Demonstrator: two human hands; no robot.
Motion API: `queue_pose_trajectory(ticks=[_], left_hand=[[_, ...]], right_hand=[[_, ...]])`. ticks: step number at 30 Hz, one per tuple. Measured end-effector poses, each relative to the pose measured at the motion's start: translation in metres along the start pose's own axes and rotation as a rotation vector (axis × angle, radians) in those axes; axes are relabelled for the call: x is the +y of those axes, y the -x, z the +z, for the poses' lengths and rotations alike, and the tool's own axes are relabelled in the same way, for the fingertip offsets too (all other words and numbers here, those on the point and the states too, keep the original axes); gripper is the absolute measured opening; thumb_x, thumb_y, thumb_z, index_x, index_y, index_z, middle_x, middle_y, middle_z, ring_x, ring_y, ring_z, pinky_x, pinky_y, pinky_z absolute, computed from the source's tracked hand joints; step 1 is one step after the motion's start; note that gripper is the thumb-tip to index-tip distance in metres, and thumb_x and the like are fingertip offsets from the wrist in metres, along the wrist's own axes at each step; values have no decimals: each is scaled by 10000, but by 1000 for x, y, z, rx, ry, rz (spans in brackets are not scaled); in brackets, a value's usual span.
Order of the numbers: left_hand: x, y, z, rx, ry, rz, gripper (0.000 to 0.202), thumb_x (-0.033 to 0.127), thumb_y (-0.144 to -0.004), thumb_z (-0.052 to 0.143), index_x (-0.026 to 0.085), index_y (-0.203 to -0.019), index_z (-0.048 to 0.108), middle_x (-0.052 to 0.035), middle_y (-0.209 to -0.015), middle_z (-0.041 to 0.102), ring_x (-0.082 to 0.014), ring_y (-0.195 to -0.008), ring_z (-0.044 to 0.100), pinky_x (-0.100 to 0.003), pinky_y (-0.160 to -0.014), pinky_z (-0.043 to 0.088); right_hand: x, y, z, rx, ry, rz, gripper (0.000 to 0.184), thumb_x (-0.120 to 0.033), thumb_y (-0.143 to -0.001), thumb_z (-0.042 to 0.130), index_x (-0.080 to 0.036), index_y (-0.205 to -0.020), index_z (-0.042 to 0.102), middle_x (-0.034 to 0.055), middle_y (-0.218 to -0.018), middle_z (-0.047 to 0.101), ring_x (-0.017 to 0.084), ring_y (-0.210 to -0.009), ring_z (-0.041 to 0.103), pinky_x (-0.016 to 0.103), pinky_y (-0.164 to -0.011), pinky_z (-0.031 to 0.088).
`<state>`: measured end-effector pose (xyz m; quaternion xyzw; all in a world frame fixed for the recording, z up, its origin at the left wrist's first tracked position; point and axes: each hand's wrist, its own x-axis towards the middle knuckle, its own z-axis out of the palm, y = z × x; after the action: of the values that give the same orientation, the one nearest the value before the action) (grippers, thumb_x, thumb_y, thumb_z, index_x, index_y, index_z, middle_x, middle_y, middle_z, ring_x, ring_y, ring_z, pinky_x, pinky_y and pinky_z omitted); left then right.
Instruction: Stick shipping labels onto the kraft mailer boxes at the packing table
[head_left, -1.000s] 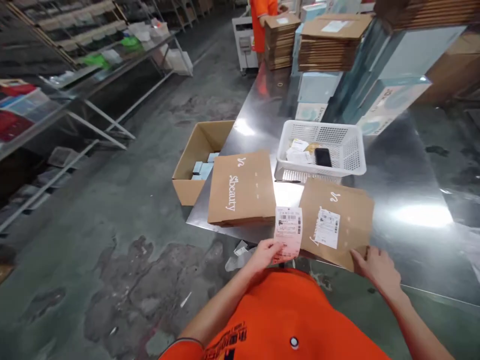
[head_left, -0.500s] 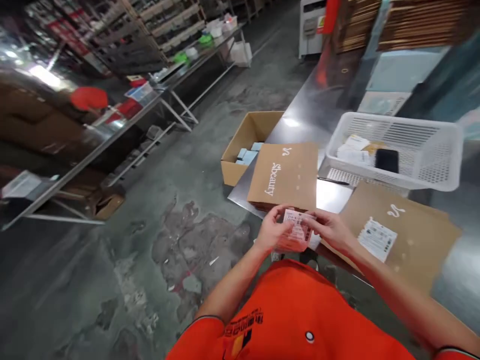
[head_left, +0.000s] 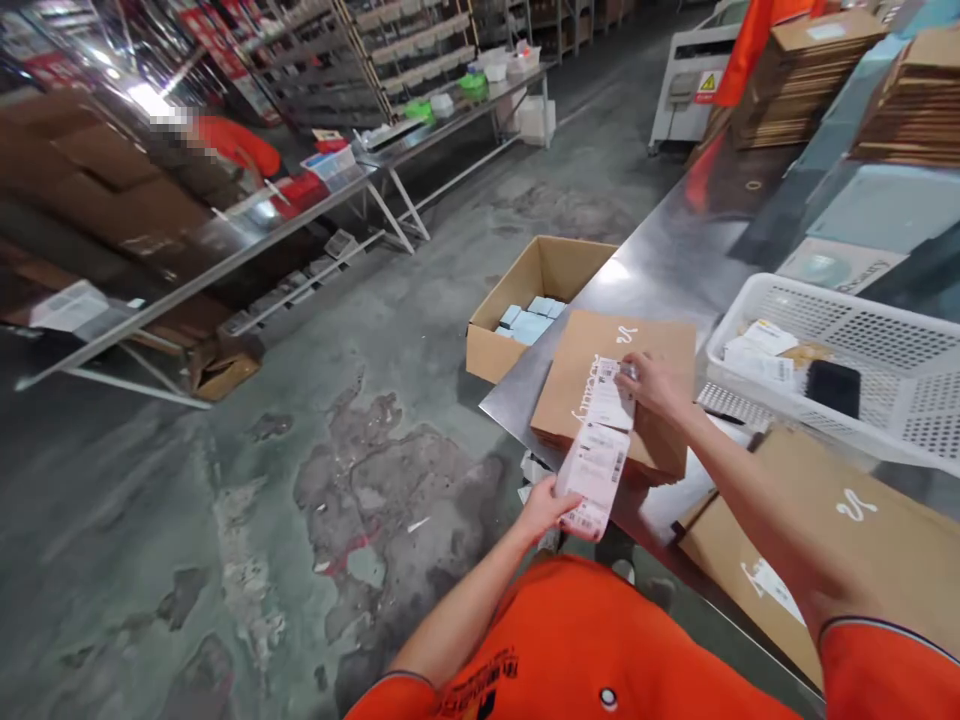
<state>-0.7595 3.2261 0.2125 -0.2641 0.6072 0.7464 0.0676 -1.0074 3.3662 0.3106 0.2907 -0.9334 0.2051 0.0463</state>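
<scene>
Label strip (head_left: 596, 465) drawn across kraft mailer (head_left: 652, 350) at steel packing table (head_left: 675, 230)

Head view: a person in an orange shirt (head_left: 600, 640) works at the table's edge. The left hand (head_left: 541, 508) is closed in a pinch on the strip's lower end, just off the mailer's near edge. The right hand (head_left: 656, 388), fingers curled, sits at the strip's upper end on the mailer; whether it grips the strip or only presses it is hard to tell from this angle. The strip lies tilted over the mailer's white lettering, its top resting on the mailer's face.

Progress so far: a second mailer (head_left: 840, 540), lower right, already carries a white shipping label (head_left: 772, 590), while the mailer under the hands shows no label laid flat yet. Beyond them, a cardboard box (head_left: 495, 355) holds pale blue cartons (head_left: 529, 322), and a white plastic basket (head_left: 750, 290) holds paper slips (head_left: 757, 350) and a black phone (head_left: 832, 388). Stacks of flat mailers (head_left: 802, 90) are piled farther up the table.

Half a second earlier the hands were together over the strip near the table's edge; now they have parted, and the strip stretches out across the mailer.
</scene>
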Motion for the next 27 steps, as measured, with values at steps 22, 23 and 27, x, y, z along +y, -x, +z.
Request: queue_pose_trajectory(ticks=[22, 23, 27], left_hand=[[47, 11, 4, -73, -359, 429, 364, 456, -874, 567, 157, -829, 771, -142, -1237, 667, -289, -1229, 570, -382, -1085, 409], [44, 18, 15, -135, -326, 396, 370, 477, -857, 588, 161, -811, 775, -132, -1191, 680, -288, -1224, 568, -375, -1082, 416], [29, 34, 58, -381, -144, 154, 442, 579, -775, 656, 150, -785, 764, -122, -1191, 635, -280, -1063, 621, -367, -881, 558]], right_hand=[[55, 91, -2, 102, -56, 530, 550, -429, -915, 490, -66, -1324, 547, 244, -1289, 595, 362, -1159, 571, 508, -976, 447], [74, 109, -13, 98, -158, 620, 542, -444, -894, 512, -80, -1291, 572, 227, -1233, 631, 338, -1091, 607, 464, -933, 479], [124, 235, -30, 264, -256, 887, 662, -558, -813, 562, -108, -1299, 561, 203, -1224, 636, 323, -1069, 620, 433, -914, 494]])
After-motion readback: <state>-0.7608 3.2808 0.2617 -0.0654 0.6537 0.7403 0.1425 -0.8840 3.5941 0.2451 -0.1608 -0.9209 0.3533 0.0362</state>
